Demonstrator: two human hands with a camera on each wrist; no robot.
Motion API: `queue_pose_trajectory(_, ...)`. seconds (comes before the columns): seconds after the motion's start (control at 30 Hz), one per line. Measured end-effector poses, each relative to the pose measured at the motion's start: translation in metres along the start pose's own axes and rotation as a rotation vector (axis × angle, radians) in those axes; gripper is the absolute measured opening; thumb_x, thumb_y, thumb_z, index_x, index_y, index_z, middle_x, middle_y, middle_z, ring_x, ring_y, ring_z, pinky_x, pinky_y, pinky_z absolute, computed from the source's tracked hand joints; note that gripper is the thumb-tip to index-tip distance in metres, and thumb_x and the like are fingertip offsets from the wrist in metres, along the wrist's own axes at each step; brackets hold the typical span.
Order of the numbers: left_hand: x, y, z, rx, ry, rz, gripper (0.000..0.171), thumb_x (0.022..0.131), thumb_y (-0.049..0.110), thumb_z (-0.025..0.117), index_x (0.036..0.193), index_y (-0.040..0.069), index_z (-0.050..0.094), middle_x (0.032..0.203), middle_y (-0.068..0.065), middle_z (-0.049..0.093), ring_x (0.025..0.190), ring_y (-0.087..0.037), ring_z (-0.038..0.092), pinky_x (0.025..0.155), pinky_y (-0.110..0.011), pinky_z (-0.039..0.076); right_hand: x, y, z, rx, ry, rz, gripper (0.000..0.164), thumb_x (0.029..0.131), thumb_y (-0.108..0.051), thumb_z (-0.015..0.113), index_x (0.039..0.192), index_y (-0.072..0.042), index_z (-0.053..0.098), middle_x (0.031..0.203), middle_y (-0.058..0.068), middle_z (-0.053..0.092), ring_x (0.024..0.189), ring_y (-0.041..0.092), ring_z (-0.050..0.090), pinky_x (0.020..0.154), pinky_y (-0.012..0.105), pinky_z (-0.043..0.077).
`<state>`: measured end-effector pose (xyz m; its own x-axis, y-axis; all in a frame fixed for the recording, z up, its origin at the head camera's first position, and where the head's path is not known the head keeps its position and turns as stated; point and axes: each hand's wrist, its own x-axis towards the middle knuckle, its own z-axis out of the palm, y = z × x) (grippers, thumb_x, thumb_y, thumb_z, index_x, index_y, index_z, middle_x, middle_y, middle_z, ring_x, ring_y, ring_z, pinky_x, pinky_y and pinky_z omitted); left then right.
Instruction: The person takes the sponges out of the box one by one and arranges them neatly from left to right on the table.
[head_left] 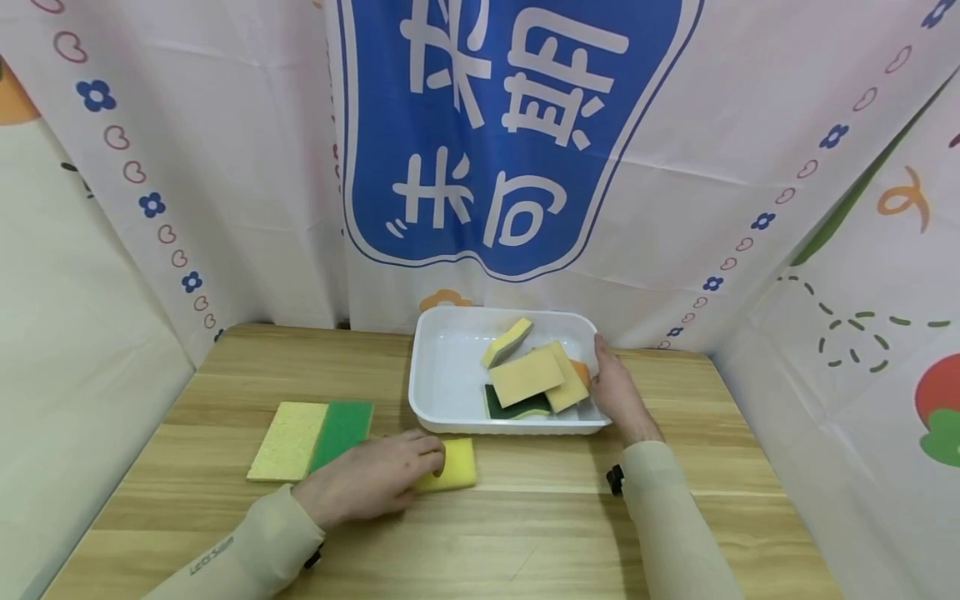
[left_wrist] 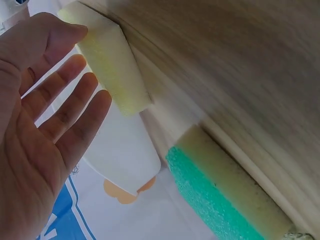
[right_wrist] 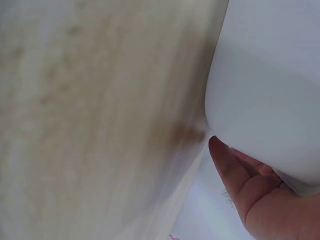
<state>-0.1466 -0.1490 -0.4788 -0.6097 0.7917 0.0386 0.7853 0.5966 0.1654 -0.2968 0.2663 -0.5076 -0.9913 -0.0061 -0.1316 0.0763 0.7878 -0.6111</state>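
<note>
My left hand (head_left: pixel 375 473) reaches over a yellow sponge (head_left: pixel 459 465) lying on the table in front of the white tray. In the left wrist view its fingers are spread and loosely extended, with the thumb tip overlapping that sponge (left_wrist: pixel 112 65). At the tray's right end, my right hand (head_left: pixel 618 392) grips the wall of the white tray (head_left: pixel 450 358). The right wrist view shows its thumb and fingers at the tray's (right_wrist: pixel 265 100) lower edge. Several sponges lie heaped in the tray's right half, among them a beige sponge (head_left: pixel 527 377) on top and a dark green one (head_left: pixel 516 406).
Left of my left hand, a pale yellow sponge (head_left: pixel 288 442) and a green-faced sponge (head_left: pixel 347 425) lie side by side on the wooden table (head_left: pixel 525 533). A printed cloth (head_left: pixel 262 167) hangs right behind the tray, and cloth walls flank both sides.
</note>
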Motion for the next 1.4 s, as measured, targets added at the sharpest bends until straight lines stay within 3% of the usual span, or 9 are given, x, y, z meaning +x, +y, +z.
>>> queue_pose_trajectory(0.33,-0.007,-0.012,0.001,-0.009,0.021,0.012,0.043,0.088,-0.006,0.091,0.119,0.019,0.074,0.134,0.004,0.077,0.123,-0.015,0.073,0.099,-0.03,0.068,0.001,0.0,0.002,0.001,0.004,0.008,0.09,0.113,0.011,0.046,0.189,-0.011,0.004,0.196,0.023,0.018,0.181,0.05,0.026,0.145,0.066,0.03)
queue_pose_trajectory(0.47,-0.008,-0.015,0.0,-0.027,-0.002,-0.002,0.044,0.09,-0.008,0.09,0.12,0.019,0.075,0.133,0.005,0.077,0.123,-0.014,0.073,0.099,-0.029,0.067,0.002,0.001,0.002,-0.002,0.004,0.005,0.09,0.112,0.011,0.045,0.189,-0.011,0.004,0.196,0.024,0.019,0.18,0.05,0.027,0.145,0.066,0.03)
queue_pose_trajectory(0.8,-0.006,-0.01,-0.008,-0.029,0.0,0.015,0.045,0.09,-0.004,0.094,0.123,0.02,0.076,0.133,0.004,0.078,0.123,-0.015,0.073,0.101,-0.032,0.067,0.004,0.002,0.003,-0.006,0.009,-0.008,0.09,0.112,0.011,0.044,0.189,-0.01,0.004,0.196,0.024,0.018,0.181,0.05,0.026,0.146,0.065,0.029)
queue_pose_trajectory(1.07,0.013,0.002,-0.02,-0.018,0.052,0.055,0.033,0.1,0.013,0.093,0.129,0.018,0.076,0.132,0.003,0.077,0.124,-0.015,0.074,0.104,-0.033,0.068,0.004,0.003,0.003,0.009,0.005,-0.008,0.091,0.111,0.012,0.044,0.189,-0.011,0.003,0.196,0.024,0.017,0.181,0.05,0.025,0.146,0.066,0.028)
queue_pose_trajectory(1.23,0.031,0.009,-0.025,-0.031,0.045,0.033,0.031,0.107,0.019,0.088,0.136,0.018,0.077,0.138,0.003,0.078,0.13,-0.016,0.073,0.108,-0.034,0.068,0.003,0.002,0.002,0.009,-0.001,-0.001,0.09,0.113,0.011,0.044,0.189,-0.011,0.002,0.196,0.024,0.017,0.181,0.051,0.024,0.146,0.066,0.028)
queue_pose_trajectory(1.4,0.048,0.013,-0.029,-0.012,0.09,0.024,0.033,0.108,0.019,0.086,0.14,0.017,0.077,0.141,0.001,0.079,0.13,-0.018,0.075,0.11,-0.037,0.068,0.002,0.001,0.001,0.015,-0.007,0.001,0.09,0.112,0.011,0.044,0.189,-0.012,0.002,0.196,0.024,0.017,0.181,0.051,0.024,0.146,0.067,0.028)
